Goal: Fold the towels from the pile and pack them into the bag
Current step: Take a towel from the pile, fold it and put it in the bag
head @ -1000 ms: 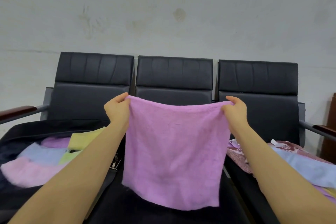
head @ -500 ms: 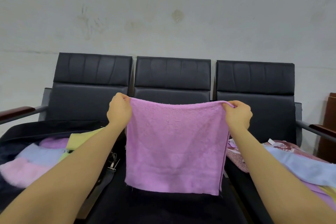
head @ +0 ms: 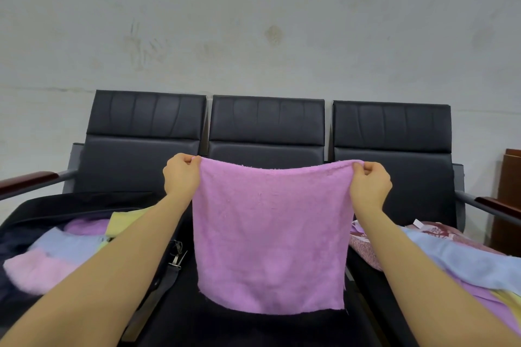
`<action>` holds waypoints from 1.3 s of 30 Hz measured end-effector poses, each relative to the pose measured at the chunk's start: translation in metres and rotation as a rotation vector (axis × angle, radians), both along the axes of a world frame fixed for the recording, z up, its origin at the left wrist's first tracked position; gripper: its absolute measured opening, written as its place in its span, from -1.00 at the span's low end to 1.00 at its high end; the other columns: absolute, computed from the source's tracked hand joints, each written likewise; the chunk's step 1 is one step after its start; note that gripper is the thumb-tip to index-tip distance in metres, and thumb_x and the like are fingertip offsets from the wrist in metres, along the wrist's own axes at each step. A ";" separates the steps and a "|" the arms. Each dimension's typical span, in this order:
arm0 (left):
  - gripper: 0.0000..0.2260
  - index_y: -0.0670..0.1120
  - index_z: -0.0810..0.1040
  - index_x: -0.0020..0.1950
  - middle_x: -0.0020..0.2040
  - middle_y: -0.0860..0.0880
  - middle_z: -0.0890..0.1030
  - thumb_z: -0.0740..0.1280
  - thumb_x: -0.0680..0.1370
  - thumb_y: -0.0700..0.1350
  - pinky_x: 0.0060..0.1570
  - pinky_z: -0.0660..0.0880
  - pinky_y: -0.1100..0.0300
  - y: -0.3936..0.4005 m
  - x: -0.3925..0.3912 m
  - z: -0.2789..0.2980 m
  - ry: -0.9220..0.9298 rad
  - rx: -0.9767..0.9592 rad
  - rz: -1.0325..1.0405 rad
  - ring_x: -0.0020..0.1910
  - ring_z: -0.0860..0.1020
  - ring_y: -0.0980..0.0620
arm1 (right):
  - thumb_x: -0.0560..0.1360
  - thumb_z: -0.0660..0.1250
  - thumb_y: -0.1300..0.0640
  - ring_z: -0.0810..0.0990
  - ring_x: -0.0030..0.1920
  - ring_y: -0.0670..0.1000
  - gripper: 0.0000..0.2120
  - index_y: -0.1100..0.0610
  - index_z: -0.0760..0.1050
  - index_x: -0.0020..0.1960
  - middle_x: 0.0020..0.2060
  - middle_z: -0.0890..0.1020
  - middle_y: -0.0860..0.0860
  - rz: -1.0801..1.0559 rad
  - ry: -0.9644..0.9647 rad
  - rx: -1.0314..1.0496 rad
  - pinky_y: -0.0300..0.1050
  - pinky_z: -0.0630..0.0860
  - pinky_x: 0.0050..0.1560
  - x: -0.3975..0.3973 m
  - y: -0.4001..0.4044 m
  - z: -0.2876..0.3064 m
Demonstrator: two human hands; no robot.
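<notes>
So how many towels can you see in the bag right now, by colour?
Towels showing in the open bag on the left seat:
Pink: 1
Light blue: 1
Purple: 1
Yellow: 1
Total: 4 showing; any beneath them are hidden.

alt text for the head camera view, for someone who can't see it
Two hands, left hand and right hand, hold a purple towel up by its top corners over a black bench; an open bag with towels lies left.
</notes>
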State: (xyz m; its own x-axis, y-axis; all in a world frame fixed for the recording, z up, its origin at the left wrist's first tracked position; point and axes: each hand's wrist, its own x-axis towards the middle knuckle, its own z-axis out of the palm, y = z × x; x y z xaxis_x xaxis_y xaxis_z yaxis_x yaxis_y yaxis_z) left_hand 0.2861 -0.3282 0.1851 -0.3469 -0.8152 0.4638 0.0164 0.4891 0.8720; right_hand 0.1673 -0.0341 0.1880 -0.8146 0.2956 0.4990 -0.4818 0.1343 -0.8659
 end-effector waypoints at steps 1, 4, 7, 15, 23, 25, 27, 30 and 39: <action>-0.82 -0.15 0.57 0.07 -0.02 -0.04 0.58 0.25 0.59 -0.09 -0.10 0.42 0.10 0.001 0.001 0.000 0.000 -0.010 0.010 -0.08 0.50 -0.03 | 0.63 0.18 0.12 0.46 -0.15 0.03 -0.81 0.23 0.47 0.02 -0.17 0.51 0.03 -0.021 0.001 0.014 -0.06 0.39 -0.11 0.001 0.001 0.000; -0.81 -0.13 0.51 0.03 -0.07 -0.03 0.54 0.24 0.60 -0.03 -0.12 0.41 0.08 0.004 0.004 -0.001 0.008 -0.032 0.033 -0.10 0.48 -0.03 | 0.64 0.14 0.01 0.43 -0.23 0.02 -0.72 0.21 0.43 -0.07 -0.30 0.45 -0.04 -0.073 0.003 0.056 -0.06 0.36 -0.16 0.002 0.003 0.000; -0.78 -0.12 0.49 -0.03 -0.13 -0.01 0.53 0.22 0.61 0.02 -0.14 0.38 0.07 0.005 0.006 -0.001 0.009 -0.037 0.061 -0.13 0.48 -0.05 | 0.63 0.16 -0.03 0.44 -0.26 0.01 -0.66 0.24 0.46 -0.10 -0.29 0.49 0.01 -0.094 0.033 0.083 -0.07 0.37 -0.19 0.000 0.007 0.000; -0.78 -0.11 0.49 -0.08 -0.17 -0.12 0.61 0.22 0.60 0.02 -0.12 0.43 0.05 -0.009 -0.019 -0.038 -0.083 0.004 0.012 -0.13 0.57 -0.11 | 0.63 0.15 0.02 0.60 -0.14 0.16 -0.75 0.16 0.44 -0.09 -0.17 0.59 0.11 -0.027 -0.096 0.132 -0.09 0.38 -0.20 -0.028 0.001 -0.034; -0.82 -0.15 0.39 -0.04 -0.12 -0.11 0.53 0.12 0.65 -0.07 -0.16 0.38 0.08 -0.018 -0.092 -0.054 -0.020 0.095 -0.072 -0.11 0.52 -0.10 | 0.67 0.02 0.06 0.44 -0.10 0.07 -0.83 0.12 0.31 0.00 0.12 0.47 0.18 -0.036 -0.156 0.119 0.12 0.42 0.09 -0.081 -0.036 -0.045; -0.84 -0.13 0.36 0.00 -0.10 -0.07 0.49 0.09 0.66 -0.07 -0.13 0.34 0.11 -0.014 -0.101 -0.044 0.068 0.093 -0.101 -0.10 0.45 -0.04 | 0.67 -0.01 0.05 0.44 -0.07 0.06 -0.82 0.09 0.30 0.00 0.11 0.47 0.13 -0.020 -0.146 0.075 0.12 0.31 0.23 -0.086 -0.044 -0.041; -0.86 -0.11 0.34 0.02 -0.12 -0.01 0.46 0.07 0.67 -0.08 -0.14 0.34 0.18 -0.012 -0.108 -0.037 0.163 0.089 -0.115 -0.13 0.43 0.04 | 0.67 -0.03 0.03 0.46 -0.01 0.08 -0.81 0.05 0.30 -0.02 0.06 0.50 0.09 0.004 -0.118 0.029 0.09 0.27 0.26 -0.093 -0.048 -0.039; -0.88 -0.10 0.33 0.03 -0.18 0.07 0.41 0.07 0.67 -0.09 -0.24 0.32 0.32 -0.007 -0.104 -0.040 0.259 0.104 -0.114 -0.18 0.39 0.12 | 0.66 -0.03 -0.03 0.47 0.06 0.08 -0.80 -0.03 0.29 -0.06 0.00 0.53 0.04 0.029 -0.082 -0.028 0.11 0.35 0.22 -0.095 -0.049 -0.044; -0.84 -0.05 0.36 0.08 0.04 -0.12 0.50 0.06 0.66 -0.01 0.09 0.32 0.08 0.009 -0.057 -0.128 0.076 0.173 0.041 0.11 0.46 -0.11 | 0.60 0.07 -0.09 0.46 0.12 0.14 -0.81 0.01 0.30 -0.06 -0.23 0.46 0.00 -0.018 -0.221 -0.014 0.16 0.42 0.19 -0.045 -0.030 -0.107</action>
State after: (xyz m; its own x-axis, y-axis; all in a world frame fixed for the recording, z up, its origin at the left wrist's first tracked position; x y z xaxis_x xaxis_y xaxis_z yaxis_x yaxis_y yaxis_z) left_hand 0.2293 -0.3196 0.0575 -0.2813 -0.8978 0.3388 0.0690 0.3332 0.9403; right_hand 0.1222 -0.0644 0.0814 -0.8981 0.3172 0.3047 -0.2776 0.1285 -0.9520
